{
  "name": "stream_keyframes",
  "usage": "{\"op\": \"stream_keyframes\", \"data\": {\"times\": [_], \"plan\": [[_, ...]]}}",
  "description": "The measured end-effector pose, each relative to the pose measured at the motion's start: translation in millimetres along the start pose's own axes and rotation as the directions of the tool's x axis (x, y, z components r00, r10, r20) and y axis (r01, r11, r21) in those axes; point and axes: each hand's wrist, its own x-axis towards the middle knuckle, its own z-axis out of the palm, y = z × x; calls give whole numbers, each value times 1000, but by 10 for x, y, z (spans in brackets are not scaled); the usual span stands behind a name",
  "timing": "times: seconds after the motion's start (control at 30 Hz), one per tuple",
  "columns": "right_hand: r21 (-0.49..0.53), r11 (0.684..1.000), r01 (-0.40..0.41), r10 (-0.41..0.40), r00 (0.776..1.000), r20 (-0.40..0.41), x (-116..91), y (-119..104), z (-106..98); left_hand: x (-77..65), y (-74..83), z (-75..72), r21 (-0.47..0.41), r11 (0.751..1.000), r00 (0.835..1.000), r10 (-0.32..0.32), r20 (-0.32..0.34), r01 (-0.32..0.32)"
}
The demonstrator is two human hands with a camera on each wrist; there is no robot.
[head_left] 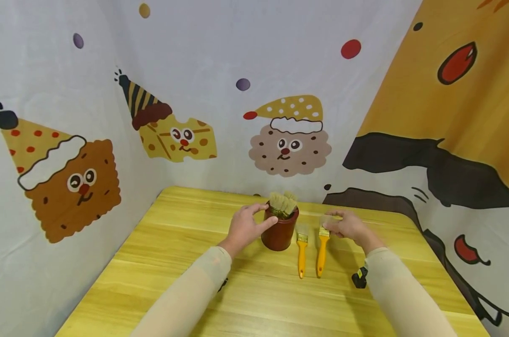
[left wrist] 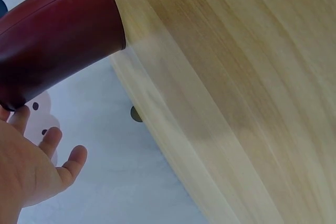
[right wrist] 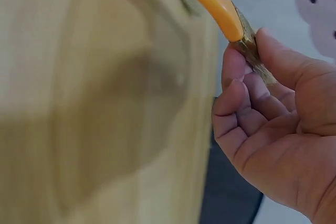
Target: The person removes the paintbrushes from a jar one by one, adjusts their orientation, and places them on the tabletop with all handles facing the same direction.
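A dark red cylindrical cup (head_left: 277, 238) stands on the table, with several paintbrushes (head_left: 282, 205) in it, bristles up. My left hand (head_left: 245, 227) holds the cup by its rim, thumb in front and fingers at the far side. In the left wrist view the cup (left wrist: 63, 35) leans across the corner above the fingertips (left wrist: 79, 156). My right hand (head_left: 350, 225) pinches an orange-handled paintbrush (head_left: 322, 255) at its bristle end, its handle pointing toward me. The right wrist view shows thumb and fingers on the metal band and bristles below the orange handle (right wrist: 210, 3).
Another orange-handled paintbrush (head_left: 301, 257) lies on the table between the cup and the held brush. The wooden table (head_left: 183, 210) ends at a cartoon-printed cloth (head_left: 204, 56) behind and at both sides. Small black devices (head_left: 359, 278) show beside the sleeves.
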Motion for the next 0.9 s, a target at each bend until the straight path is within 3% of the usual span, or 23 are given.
{"op": "stream_keyframes", "data": {"times": [0.23, 0.4, 0.7, 0.9], "plan": [[-61, 997, -38, 38, 999, -5, 80, 148, 255, 2, 9, 10, 1, 1000, 1000, 5, 5, -5], [-79, 997, -19, 17, 1000, -23, 139, 202, 360, -3, 15, 2, -1, 1000, 1000, 16, -4, -16], [-242, 970, 9, -23, 998, -55, 231, 245, 428, -4, 1, -1, 4, 1000, 1000, 18, -17, -18], [-218, 976, 6, -16, 999, -42, 206, 229, 422, -2, -15, 2, -4, 1000, 1000, 21, -22, -21]]}}
